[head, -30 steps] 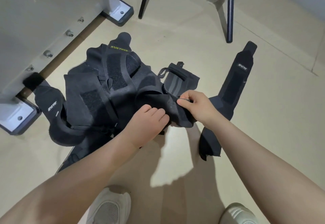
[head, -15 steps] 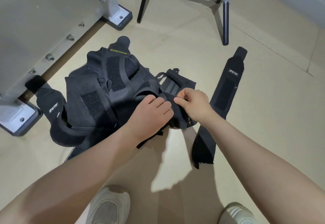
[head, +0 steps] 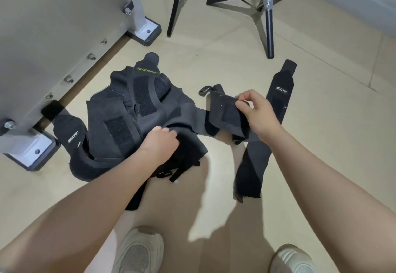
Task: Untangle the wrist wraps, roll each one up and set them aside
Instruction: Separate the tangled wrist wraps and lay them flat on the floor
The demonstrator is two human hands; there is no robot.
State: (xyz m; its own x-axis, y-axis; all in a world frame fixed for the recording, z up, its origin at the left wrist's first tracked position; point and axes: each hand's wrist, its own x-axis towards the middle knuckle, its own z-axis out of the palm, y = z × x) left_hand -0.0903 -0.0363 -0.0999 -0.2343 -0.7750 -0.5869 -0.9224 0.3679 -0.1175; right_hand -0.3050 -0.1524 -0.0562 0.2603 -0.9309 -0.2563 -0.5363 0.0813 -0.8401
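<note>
while hands [head: 256,112] grip wrap [head: 225,112], pile [head: 120,127] label reads "xueying" [head: 147,71].

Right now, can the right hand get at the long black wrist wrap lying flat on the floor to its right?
Probably not yet: the right hand pinches another black strap it has lifted from the pile. The long black wrist wrap lies close beside it with nothing on top, so it looks reachable once that grip lets go.

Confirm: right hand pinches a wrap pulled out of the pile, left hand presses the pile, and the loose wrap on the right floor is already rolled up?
Not quite. The head view shows the loose wrap on the right floor lying flat and unrolled. The rest holds: the right hand pinches the pulled-out wrap and the left hand presses the pile.
</note>
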